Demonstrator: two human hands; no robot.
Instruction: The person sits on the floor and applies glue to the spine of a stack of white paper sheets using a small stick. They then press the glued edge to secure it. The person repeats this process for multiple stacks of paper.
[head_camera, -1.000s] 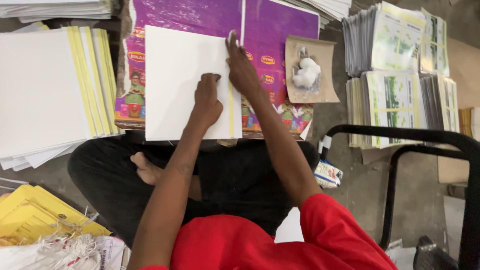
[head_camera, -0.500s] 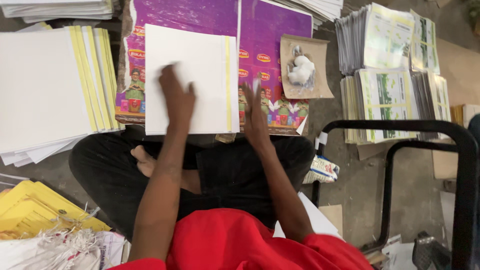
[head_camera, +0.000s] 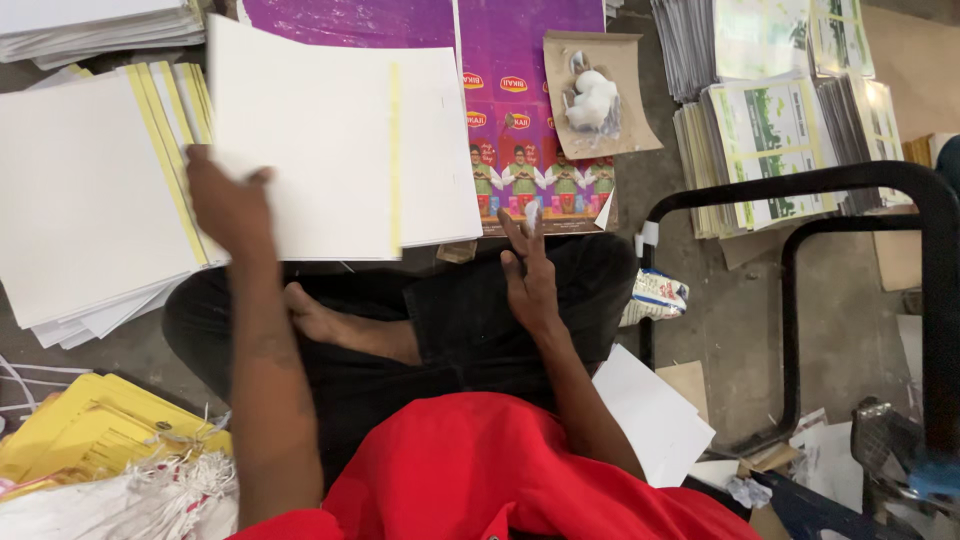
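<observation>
Stacks of white sheets (head_camera: 90, 190) flank left hand (head_camera: 228, 200), perhaps gripping white card (head_camera: 330, 150).

The flat white card sheet (head_camera: 320, 150) carries one thin yellow stripe down its length, and the stack of white sheets (head_camera: 90, 190) beside it shows several yellow edge stripes. Beneath lies a glossy purple printed sheet (head_camera: 530, 110) with rows of small green-and-red figures, while the person's shirt (head_camera: 500, 470) is plain red.

Print workshop floor, stacked printed sheets (head_camera: 770, 130), purple cartons (head_camera: 520, 90)
</observation>
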